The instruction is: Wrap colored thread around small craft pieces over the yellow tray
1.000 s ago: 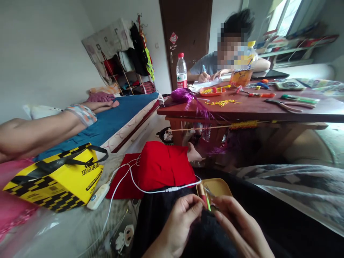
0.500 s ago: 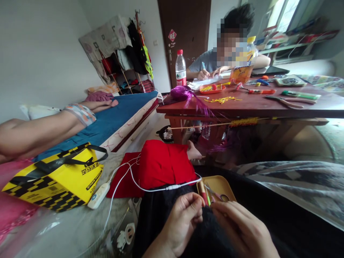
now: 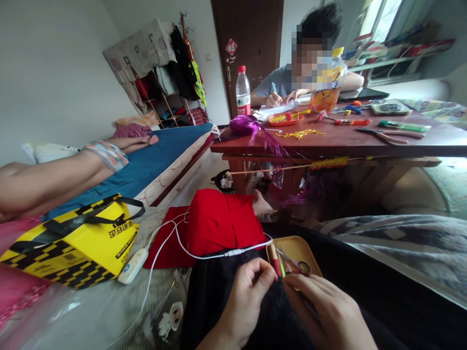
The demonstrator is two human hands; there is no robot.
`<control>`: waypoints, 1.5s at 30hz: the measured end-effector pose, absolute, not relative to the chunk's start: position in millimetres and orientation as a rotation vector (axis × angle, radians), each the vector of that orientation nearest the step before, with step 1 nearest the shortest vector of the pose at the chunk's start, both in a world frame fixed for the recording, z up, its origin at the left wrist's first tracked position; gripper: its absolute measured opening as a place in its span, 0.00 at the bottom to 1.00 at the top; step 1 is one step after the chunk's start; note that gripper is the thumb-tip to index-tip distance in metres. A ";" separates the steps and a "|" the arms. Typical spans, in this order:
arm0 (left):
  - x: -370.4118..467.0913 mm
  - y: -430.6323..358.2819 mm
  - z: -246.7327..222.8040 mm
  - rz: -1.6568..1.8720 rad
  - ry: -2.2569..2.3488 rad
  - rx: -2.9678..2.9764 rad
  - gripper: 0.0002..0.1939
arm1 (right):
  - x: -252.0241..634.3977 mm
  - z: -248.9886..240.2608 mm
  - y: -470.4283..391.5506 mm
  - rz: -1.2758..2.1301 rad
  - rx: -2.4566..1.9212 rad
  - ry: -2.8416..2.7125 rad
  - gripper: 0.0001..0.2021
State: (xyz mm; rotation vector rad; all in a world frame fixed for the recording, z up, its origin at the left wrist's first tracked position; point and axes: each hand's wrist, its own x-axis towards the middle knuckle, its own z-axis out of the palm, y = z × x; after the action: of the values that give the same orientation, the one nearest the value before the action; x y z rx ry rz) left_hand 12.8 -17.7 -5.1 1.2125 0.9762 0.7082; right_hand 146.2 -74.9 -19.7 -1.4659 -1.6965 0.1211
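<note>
My left hand (image 3: pixel 251 289) is closed above the black cloth on my lap, thumb and forefinger pinched together. Close by on the right, my right hand (image 3: pixel 324 304) is also closed, its fingertips pressed together. Whatever either pinch holds is too small or too hidden to make out. Just beyond the fingertips lies a yellow tray (image 3: pixel 301 243). In it are scissors (image 3: pixel 304 267), a red and tan stick-like item (image 3: pixel 275 257) and a thin bright-green item (image 3: pixel 282 269), partly covered by my right hand.
A red cushion-like bundle (image 3: pixel 224 218) with a white cable (image 3: pixel 233 253) lies ahead. The dark red table (image 3: pixel 328 138) carries pliers (image 3: pixel 386 136), purple strands (image 3: pixel 246 126), a bottle (image 3: pixel 242 92) and a red dish (image 3: pixel 286 121). Behind it a person writes. On the left are a yellow bag (image 3: pixel 83 238) and another person's legs.
The view has shifted slightly. My left hand's fingers have curled in behind the pinch, and my right fingertips have moved slightly left. Both hands stay close together over my lap.
</note>
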 end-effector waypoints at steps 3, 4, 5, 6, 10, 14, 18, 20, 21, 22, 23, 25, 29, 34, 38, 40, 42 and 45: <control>13.4 -17.4 -3.5 0.705 0.990 1.268 0.18 | 146.0 -18.3 -75.2 0.132 -1.478 -1.704 0.15; 13.6 -17.4 -3.3 0.700 0.995 1.271 0.17 | 145.9 -17.8 -75.3 0.138 -1.484 -1.711 0.15; 13.8 -17.6 -3.3 0.694 0.998 1.274 0.17 | 145.9 -17.3 -75.4 0.142 -1.492 -1.719 0.15; 13.9 -17.7 -3.2 0.689 0.998 1.279 0.16 | 146.0 -16.9 -75.5 0.146 -1.500 -1.730 0.15; 13.2 -17.7 -2.5 0.702 0.999 1.377 0.15 | 146.6 -17.5 -75.8 0.152 -1.522 -1.758 0.16; 12.1 -16.9 -0.8 0.733 1.035 1.518 0.15 | 146.3 -20.1 -75.8 0.157 -1.530 -1.782 0.15; 12.2 -15.9 0.0 0.730 1.057 1.553 0.15 | 145.2 -21.2 -76.2 0.182 -1.531 -1.773 0.15; 12.2 -15.8 -0.3 0.726 1.053 1.551 0.15 | 145.0 -21.5 -76.5 0.179 -1.533 -1.754 0.14; 12.1 -15.9 -0.6 0.727 1.049 1.550 0.15 | 145.0 -21.6 -76.7 0.175 -1.533 -1.747 0.14; 12.0 -16.0 -0.8 0.728 1.044 1.548 0.15 | 144.9 -21.8 -76.7 0.173 -1.532 -1.742 0.14; 11.9 -16.2 -1.0 0.728 1.044 1.547 0.14 | 144.9 -22.0 -76.8 0.168 -1.533 -1.738 0.15; 11.8 -16.7 -1.1 0.728 1.047 1.548 0.14 | 144.6 -22.3 -76.6 0.159 -1.533 -1.730 0.15; 12.2 -17.2 -0.1 0.722 1.053 1.552 0.14 | 143.9 -22.1 -76.1 0.150 -1.530 -1.719 0.15; 12.4 -17.0 0.7 0.728 1.052 1.572 0.14 | 144.0 -21.8 -75.8 0.155 -1.538 -1.745 0.15; 12.1 -17.1 0.5 0.754 1.064 1.636 0.13 | 144.1 -22.7 -75.9 0.145 -1.528 -1.756 0.15; 11.6 -17.1 0.0 0.770 1.065 1.689 0.13 | 144.0 -22.7 -76.2 0.153 -1.531 -1.751 0.16; 11.0 -16.9 -0.6 0.780 1.056 1.746 0.12 | 144.0 -22.3 -76.5 0.180 -1.535 -1.749 0.16; 9.9 -16.5 -1.1 0.781 1.038 1.810 0.11 | 144.1 -21.7 -76.6 0.250 -1.544 -1.736 0.15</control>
State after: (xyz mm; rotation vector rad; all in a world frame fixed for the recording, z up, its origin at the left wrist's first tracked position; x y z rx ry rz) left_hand 9.9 -16.5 -1.1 1.8100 1.0381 0.7811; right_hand 144.1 -76.6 -21.7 -1.5444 -1.7363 0.2501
